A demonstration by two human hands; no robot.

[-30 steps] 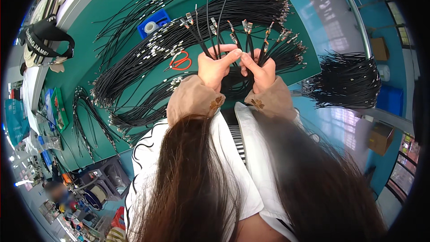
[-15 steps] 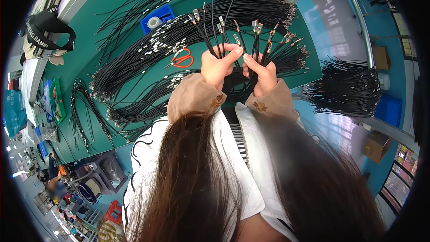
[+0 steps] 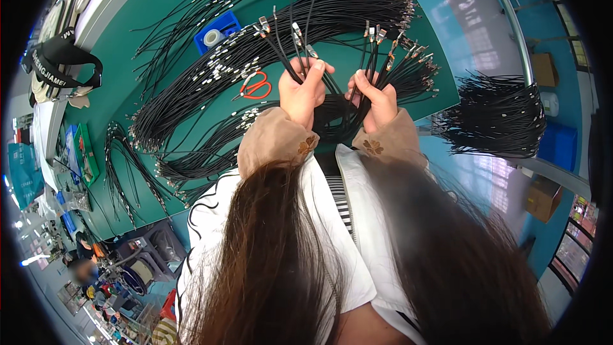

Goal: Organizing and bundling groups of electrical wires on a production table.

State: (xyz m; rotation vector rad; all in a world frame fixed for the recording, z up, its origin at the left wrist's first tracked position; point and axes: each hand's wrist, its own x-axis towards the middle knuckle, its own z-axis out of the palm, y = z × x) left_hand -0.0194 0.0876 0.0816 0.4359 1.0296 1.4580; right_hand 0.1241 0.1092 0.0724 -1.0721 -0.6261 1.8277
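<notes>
My left hand [image 3: 303, 92] is closed around several black cables [image 3: 284, 57], whose silver and white connector ends stick up past the fingers. Beside it, a short gap to the right, my right hand [image 3: 377, 103] grips another bunch of black cables [image 3: 370, 57], with metal connector tips and some orange bits at the top. The thumbs lie on top of both bunches. Below the hands the cables run down toward my body, where sleeves partly hide them. Red-handled scissors or snips [image 3: 255, 86] lie on the green table to the left of my left hand.
Long bundles of black cables [image 3: 185, 89] with white tags spread over the green table [image 3: 115, 179]. A blue tray [image 3: 217, 30] holds a white roll. More cables [image 3: 498, 115] hang at the right beyond the table edge. A green bin [image 3: 85, 153] stands at the left.
My hands were nearly touching at the thumbs and have moved apart. The left hand went slightly left with its cables, while the right hand stayed near its place, tilting its bunch.
</notes>
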